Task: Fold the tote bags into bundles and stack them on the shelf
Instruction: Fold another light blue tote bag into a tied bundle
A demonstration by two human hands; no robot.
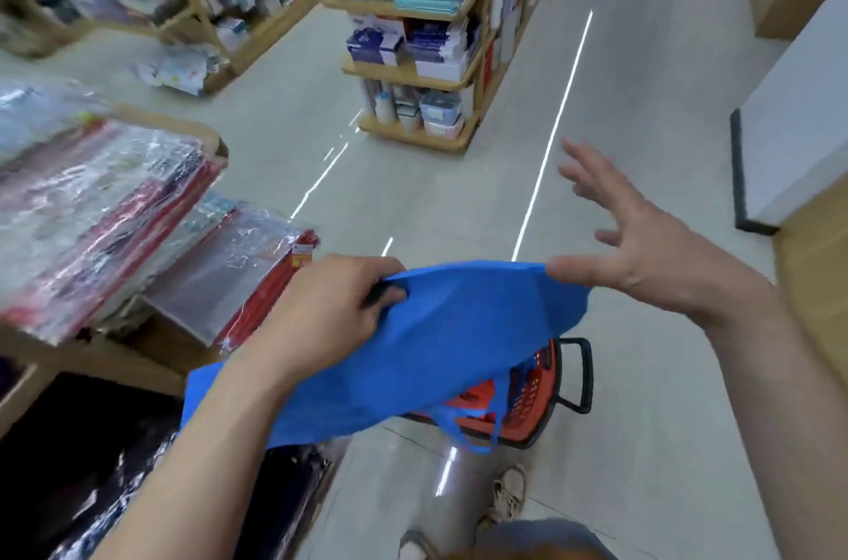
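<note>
- Left hand (330, 311), nearest, curls its fingers round the top edge of a blue non-woven fabric tote bag (436, 339), held in the air beside the wooden shelf (209, 137)
- Right hand (642, 247) has its fingers spread wide, only the thumb touching the bag's far corner
- Red plastic shopping basket (532, 399) stands on the floor beneath the bag

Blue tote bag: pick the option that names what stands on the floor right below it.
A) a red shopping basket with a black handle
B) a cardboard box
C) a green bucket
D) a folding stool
A: under the hanging blue tote bag, a red shopping basket with a black handle stands on the grey floor.
</note>
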